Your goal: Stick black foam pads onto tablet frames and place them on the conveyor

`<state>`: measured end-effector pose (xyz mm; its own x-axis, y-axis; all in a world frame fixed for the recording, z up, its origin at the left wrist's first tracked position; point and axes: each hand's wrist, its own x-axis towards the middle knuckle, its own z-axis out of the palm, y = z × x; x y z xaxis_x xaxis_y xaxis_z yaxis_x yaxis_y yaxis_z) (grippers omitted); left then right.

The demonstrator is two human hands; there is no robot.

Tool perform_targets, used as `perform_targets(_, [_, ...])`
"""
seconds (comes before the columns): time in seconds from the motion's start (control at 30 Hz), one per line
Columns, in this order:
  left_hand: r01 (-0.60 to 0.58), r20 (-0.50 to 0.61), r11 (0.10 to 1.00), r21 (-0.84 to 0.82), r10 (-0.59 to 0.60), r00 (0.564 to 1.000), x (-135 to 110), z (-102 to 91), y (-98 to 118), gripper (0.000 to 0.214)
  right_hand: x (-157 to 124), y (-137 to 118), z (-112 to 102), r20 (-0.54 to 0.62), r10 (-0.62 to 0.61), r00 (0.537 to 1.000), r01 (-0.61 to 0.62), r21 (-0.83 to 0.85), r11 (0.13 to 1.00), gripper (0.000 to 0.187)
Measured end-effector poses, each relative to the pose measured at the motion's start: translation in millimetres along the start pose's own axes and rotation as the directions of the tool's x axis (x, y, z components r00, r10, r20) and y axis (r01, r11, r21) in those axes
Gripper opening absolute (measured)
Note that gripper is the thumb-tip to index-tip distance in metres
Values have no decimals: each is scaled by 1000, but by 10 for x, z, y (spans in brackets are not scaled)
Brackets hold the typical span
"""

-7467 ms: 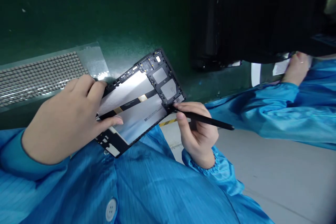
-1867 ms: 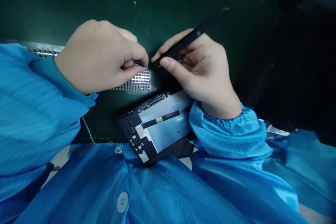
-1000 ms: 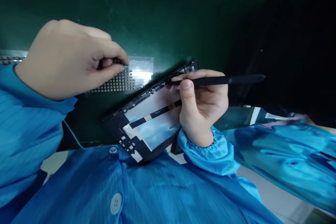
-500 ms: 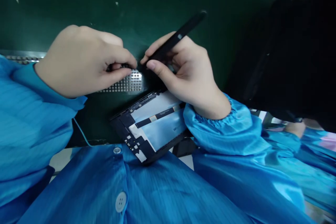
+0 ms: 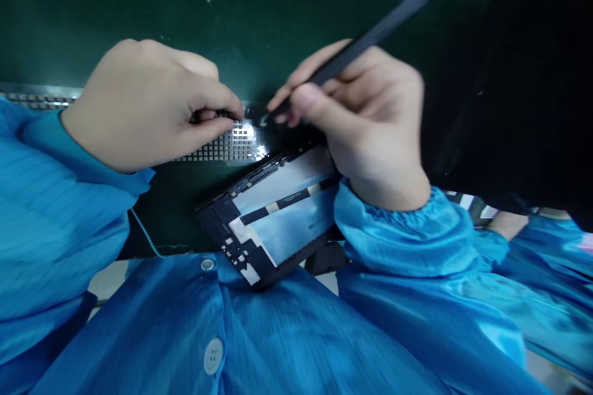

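Nearest, below both hands' fingers, an opened tablet frame point(image 5: 273, 210) lies tilted at the desk point(image 5: 139, 0) edge against the blue smock point(image 5: 259, 333). The right sleeve point(image 5: 393, 234) covers the frame's right end. Just beyond it, a clear sheet point(image 5: 222, 148) holding rows of tiny squares runs left, mostly hidden under the left hand point(image 5: 143, 105), whose thumb and forefinger pinch its edge. The right hand point(image 5: 370, 117) clasps a thin black tool point(image 5: 361, 46) like a pen. The tool's blurred tip meets the sheet beside the left fingertips, and what it touches is unclear. Far right, another person's hand point(image 5: 507, 222) is partly hidden.
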<state>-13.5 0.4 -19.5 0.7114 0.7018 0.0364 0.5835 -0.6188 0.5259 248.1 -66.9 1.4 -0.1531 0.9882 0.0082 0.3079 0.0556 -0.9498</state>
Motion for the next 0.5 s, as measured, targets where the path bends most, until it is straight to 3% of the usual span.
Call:
perform_targets(0.03, [0, -1, 1000, -30, 0, 1000, -5, 17, -26, 44, -88, 8, -6, -124, -14, 992, 18, 30, 999, 19])
perform_targets(0.1, [5, 23, 996, -84, -4, 1000, -13, 36, -56, 52, -302, 46, -2, -373, -73, 925, 80, 5, 997, 8])
perform_targets(0.17, [-9, 19, 995, -104, 11, 1000, -15, 37, -56, 62, -510, 106, 23, -507, -130, 852, 110, -70, 991, 4])
perform_targets(0.23, [-27, -10, 996, -90, 26, 1000, -15, 28, -42, 68, -651, 159, 58, -533, -143, 834, 92, -122, 988, 4])
perform_targets(0.3, [-46, -28, 997, -60, 44, 999, -14, 17, -30, 68, -709, 187, 89, -512, -144, 847, 81, -144, 986, 4])
perform_targets(0.5, [-26, 39, 1000, 1, 26, 999, -8, -5, -48, 77, -706, 196, 115, -463, -146, 874, 70, -177, 982, 6])
